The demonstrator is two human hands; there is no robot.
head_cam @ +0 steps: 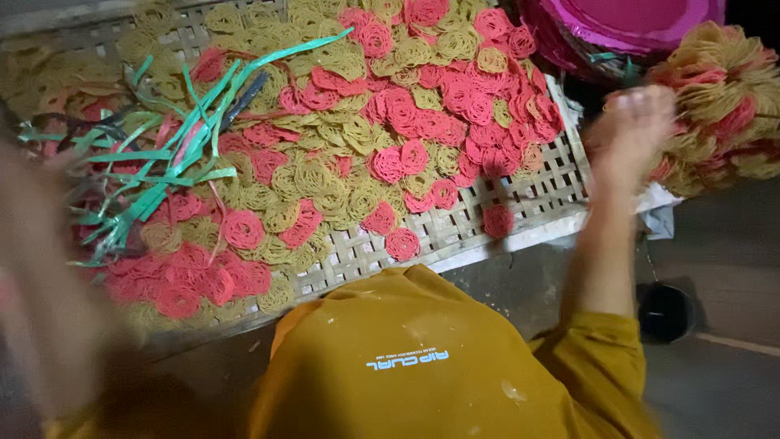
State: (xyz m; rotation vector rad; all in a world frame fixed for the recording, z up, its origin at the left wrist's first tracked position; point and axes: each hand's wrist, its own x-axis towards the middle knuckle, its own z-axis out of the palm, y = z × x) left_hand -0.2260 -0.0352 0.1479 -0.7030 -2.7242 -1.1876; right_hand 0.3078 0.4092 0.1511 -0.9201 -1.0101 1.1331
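Note:
My right hand (634,134) is raised at the right, past the tray's edge, closed on a thick bundle of yellow and pink noodle-like crackers (719,106). My left hand (36,244) is a large blur at the left edge, close to the camera; its fingers and grip cannot be made out. Between them lies a woven bamboo tray (520,203) covered with several round coiled crackers, pink (390,162) and yellow (313,179). A bunch of green plastic strips (175,146) lies across the tray's left part.
A stack of pink round trays or lids (626,24) stands at the top right. A small dark round container (665,311) sits on the grey floor at the right. My mustard-yellow shirt (406,366) fills the bottom middle.

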